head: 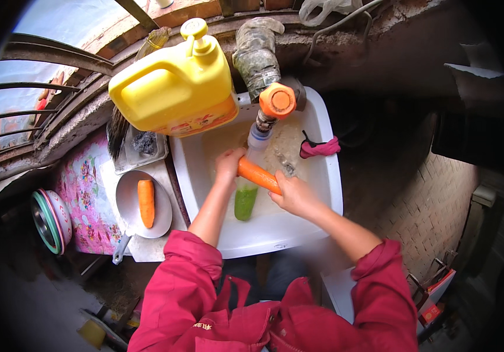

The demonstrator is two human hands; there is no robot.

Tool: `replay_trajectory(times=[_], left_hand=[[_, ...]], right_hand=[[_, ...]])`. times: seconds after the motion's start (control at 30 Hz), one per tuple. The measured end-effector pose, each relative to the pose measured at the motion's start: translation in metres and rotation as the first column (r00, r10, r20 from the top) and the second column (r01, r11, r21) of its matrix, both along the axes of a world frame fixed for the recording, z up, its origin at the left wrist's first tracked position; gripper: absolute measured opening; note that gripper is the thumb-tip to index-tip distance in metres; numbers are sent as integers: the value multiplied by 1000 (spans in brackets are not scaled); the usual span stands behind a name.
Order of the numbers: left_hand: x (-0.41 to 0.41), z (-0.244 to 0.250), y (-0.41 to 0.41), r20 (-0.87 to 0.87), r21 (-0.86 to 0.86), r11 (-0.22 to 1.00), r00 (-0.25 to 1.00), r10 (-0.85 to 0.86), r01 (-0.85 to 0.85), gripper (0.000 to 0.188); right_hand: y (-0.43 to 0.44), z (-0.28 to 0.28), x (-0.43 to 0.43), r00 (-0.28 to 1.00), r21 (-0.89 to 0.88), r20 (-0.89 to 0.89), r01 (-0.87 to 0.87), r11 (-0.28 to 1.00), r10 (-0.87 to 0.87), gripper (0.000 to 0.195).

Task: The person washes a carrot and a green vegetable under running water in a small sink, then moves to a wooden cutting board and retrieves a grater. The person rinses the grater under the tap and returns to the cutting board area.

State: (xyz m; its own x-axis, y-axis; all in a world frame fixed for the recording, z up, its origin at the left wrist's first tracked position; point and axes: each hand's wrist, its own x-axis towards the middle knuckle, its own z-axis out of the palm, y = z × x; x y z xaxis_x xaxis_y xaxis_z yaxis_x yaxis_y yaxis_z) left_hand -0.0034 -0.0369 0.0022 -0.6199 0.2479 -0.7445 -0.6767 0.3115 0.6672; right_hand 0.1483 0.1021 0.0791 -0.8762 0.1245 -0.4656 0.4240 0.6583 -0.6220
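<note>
A wet peeled carrot [258, 176] spans the space between my two hands over the white sink [333, 189]. My left hand [229, 165] grips its upper left end, and my right hand [295, 193] has hold of its lower right end. Just above the carrot is the spout of a water tap [260, 134] with an orange knob [277, 101]. What seems to be clear water runs down from it near the carrot. In the basin, below the carrot, lies a green vegetable [245, 204], its upper part partly covered.
A yellow pump jug [172, 92] stands at the sink's back left corner. Left of the sink, a metal pan [124, 202] holds another peeled carrot [146, 203]. Behind it are a clear plastic tray [157, 154] and a brush [117, 132]. A pink cloth [320, 147] hangs over the right rim.
</note>
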Motion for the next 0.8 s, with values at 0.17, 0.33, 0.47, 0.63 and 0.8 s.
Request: replay_trajectory(times=[0.17,0.33,0.47,0.63,0.8], left_hand=[[62,1,49,-535,-180,984,838,-105,8,80],[32,-21,52,-34,198,980,999,7,0,75],[4,2,46,551,581,724,834,-14,-372,25],[24,14,37,418,515,824,909,2,-238,20],[60,28,39,22,260,964,998,58,-61,39]], right_hand=[[-34,-34,11,927,30,115,356,934,-357,36],[-38,-25,5,673,-618,571,729,294,-471,22],[-44,0,12,627,-528,776,596,-604,-60,15],[-49,-16,7,587,-648,743,751,-124,-322,12],[-64,-69,8,847,-185,-32,517,836,-531,20]])
